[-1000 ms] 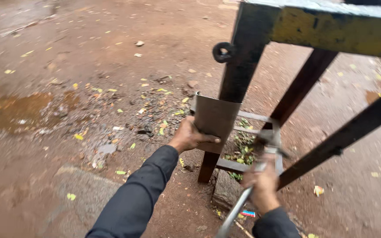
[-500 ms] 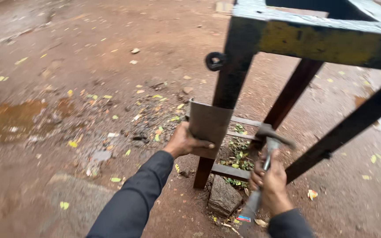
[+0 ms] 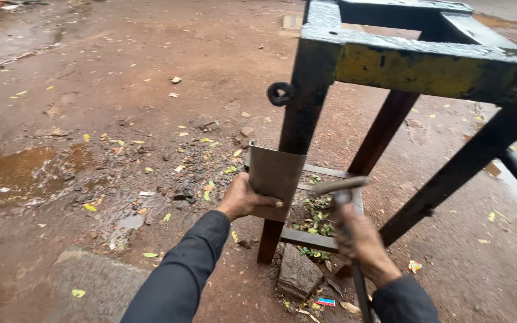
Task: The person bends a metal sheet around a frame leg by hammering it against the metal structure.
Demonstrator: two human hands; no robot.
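1. The left hand [image 3: 242, 199] gripped a bent metal plate [image 3: 275, 178], fingers wrapped over its lower edge; the plate stood upright against the front leg of a dark, yellow-painted steel frame [image 3: 306, 113].
2. The right hand [image 3: 361, 242], blurred, was closed around the handle of a hammer [image 3: 341, 186]; its head was just beside the plate's right edge.
3. A stone [image 3: 297, 274] lay on the wet red ground [image 3: 121, 107] by the leg.

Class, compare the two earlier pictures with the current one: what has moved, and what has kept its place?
The right hand has swung the hammer up, so its head now sits level with the metal plate rather than low beside the stand's leg. The left hand still presses the plate against that leg; the stone at its foot has not moved.
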